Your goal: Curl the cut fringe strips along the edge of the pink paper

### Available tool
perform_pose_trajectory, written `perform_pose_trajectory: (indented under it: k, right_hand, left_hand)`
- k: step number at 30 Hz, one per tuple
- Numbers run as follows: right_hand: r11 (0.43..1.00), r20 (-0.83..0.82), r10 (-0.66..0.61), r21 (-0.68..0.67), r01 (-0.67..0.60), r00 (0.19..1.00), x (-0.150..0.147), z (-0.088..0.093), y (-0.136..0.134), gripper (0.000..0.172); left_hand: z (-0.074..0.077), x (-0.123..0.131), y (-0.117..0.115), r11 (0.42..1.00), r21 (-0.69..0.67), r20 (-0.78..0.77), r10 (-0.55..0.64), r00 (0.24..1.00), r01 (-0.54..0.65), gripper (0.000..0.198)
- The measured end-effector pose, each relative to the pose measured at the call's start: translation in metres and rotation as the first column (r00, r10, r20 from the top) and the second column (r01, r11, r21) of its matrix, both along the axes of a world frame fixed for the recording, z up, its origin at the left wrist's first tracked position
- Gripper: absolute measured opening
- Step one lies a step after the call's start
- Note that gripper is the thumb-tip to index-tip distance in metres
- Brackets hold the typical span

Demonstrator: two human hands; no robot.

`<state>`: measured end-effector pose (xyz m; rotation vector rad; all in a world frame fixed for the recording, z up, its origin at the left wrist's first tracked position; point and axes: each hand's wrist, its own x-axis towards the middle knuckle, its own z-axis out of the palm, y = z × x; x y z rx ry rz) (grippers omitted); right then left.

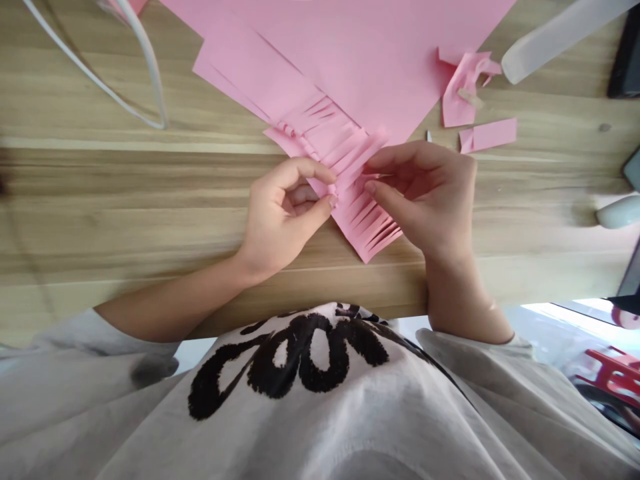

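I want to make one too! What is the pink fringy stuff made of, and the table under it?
The pink fringed strip looks like thin, matte coloured paper: it has no shine, and its narrow cut strips bend easily. The table looks like wood with a soft sheen, because of its brown streaky grain, but it could be a wood-look surface. The picture can't tell us which.

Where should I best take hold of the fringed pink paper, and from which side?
Pinch the uncut band of the fringed pink paper, coming from the far side: that band is whole and lies flat, while the slit part is thin flaps.
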<state>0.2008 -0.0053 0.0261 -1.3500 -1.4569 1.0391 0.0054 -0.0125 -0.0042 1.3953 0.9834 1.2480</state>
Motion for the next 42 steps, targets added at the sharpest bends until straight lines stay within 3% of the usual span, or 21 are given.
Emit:
perform_pose_trajectory:
  k: [5, 19, 25, 30, 36, 42]
  right_hand:
    - [1.000, -0.002, 0.023, -0.015, -0.023, 1.000, 0.001, -0.001, -0.002, 0.018]
    - [0.994, 0.091, -0.091, 0.068, 0.085, 0.992, -0.001, 0.005, -0.006, 0.018]
    - [0.993, 0.074, -0.109, 0.044, 0.106, 0.991, -0.003, 0.011, -0.009, 0.015]
    - [0.998, 0.008, -0.001, -0.061, 0.001, 1.000, -0.004, 0.016, -0.008, 0.008]
    - [0.984, -0.048, 0.166, -0.055, -0.168, 0.985, 0.000, 0.015, -0.004, 0.024]
    - [0.964, -0.191, 0.184, -0.157, -0.215, 0.964, 0.001, 0.015, -0.004, 0.027]
  left_hand:
    - [-0.001, -0.001, -0.001, 1.000, -0.031, -0.056, -0.004, 0.998, 0.002, 0.017]
    - [-0.002, -0.002, 0.001, 1.000, -0.021, -0.009, -0.009, 1.000, 0.009, 0.013]
    - [-0.002, 0.001, -0.002, 0.996, -0.091, -0.073, 0.010, 0.997, -0.016, 0.023]
    - [0.000, 0.000, -0.002, 0.997, -0.071, -0.082, 0.008, 0.997, -0.014, 0.020]
    - [0.003, -0.001, -0.001, 0.999, -0.047, -0.123, 0.018, 0.992, -0.024, 0.018]
    - [0.001, -0.003, 0.000, 0.999, -0.043, -0.177, 0.021, 0.984, -0.029, 0.025]
